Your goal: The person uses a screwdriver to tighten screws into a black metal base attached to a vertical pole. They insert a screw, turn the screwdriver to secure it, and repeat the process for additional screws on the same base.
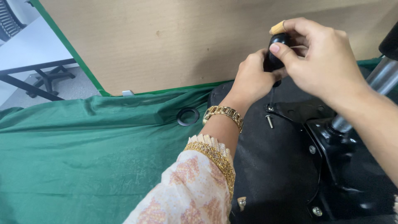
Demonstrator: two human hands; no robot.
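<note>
together, left hand (251,79) and right hand (319,54) grip black screwdriver handle (275,54), loose bolt (270,121) below

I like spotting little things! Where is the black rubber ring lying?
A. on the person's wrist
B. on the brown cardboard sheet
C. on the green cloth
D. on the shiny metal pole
C: the black rubber ring lies flat on the green cloth, left of the person's left hand with its gold wristband.
</note>
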